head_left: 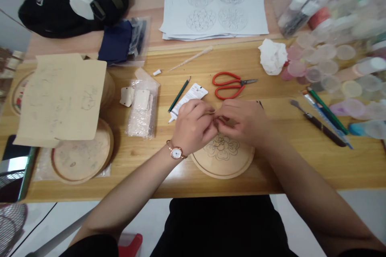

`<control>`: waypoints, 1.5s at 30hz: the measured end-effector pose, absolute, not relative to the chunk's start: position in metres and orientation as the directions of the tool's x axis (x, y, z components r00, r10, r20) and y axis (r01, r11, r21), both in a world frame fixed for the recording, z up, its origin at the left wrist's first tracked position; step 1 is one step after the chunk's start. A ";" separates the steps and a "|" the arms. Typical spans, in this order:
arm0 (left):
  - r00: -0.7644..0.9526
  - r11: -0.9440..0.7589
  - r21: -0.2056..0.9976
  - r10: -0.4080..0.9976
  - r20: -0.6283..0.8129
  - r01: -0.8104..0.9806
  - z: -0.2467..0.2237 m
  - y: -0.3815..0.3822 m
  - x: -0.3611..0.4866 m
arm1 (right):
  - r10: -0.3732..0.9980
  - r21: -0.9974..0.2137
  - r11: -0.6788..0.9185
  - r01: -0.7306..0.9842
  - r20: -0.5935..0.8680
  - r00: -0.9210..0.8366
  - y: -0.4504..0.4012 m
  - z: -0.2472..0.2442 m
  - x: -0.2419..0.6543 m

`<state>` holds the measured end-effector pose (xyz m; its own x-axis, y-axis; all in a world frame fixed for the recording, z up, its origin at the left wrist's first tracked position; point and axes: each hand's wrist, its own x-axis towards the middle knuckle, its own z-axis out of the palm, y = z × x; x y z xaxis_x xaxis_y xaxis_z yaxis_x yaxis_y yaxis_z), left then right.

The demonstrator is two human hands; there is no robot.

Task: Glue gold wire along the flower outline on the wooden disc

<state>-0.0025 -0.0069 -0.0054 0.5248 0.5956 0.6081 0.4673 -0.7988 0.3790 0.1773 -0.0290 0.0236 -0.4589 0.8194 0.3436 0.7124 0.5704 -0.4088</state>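
Fingertips [221,119] of both hands are pinched together on something tiny [214,119], mostly hidden, can't make out what it is! Left hand [193,126] and right hand [241,122] are side by side, over a round wooden board [223,166] with a flower drawing, its top edge covered; red-handled scissors [232,84] lie just beyond

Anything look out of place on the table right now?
A tan paper sheet lies askew across two round wooden boards, half covering them, and a crumpled white tissue sits beside the red-handled scissors.
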 end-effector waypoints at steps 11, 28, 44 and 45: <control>0.506 -0.790 0.413 0.609 0.611 0.453 -0.002 -0.008 -0.004 | 0.804 -0.406 0.587 0.701 0.396 -0.444 -0.026 0.021 0.178; 0.482 -0.790 0.373 0.599 0.640 0.487 -0.006 -0.006 -0.002 | 0.801 -0.423 0.596 0.683 0.374 -0.467 -0.027 0.022 0.176; 0.505 -0.800 0.384 0.592 0.628 0.461 -0.003 -0.007 -0.002 | 0.817 -0.455 0.577 0.678 0.318 -0.481 -0.028 0.018 0.174; 0.505 -0.799 0.385 0.593 0.627 0.461 -0.003 -0.007 -0.002 | 0.820 -0.455 0.572 0.682 0.317 -0.477 -0.029 0.018 0.174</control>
<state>-0.0020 -0.0070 -0.0035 0.5049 0.5931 0.6271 0.4612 -0.7995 0.3848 0.1742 -0.0286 0.0182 -0.4766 0.8199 0.3170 0.6820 0.5724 -0.4551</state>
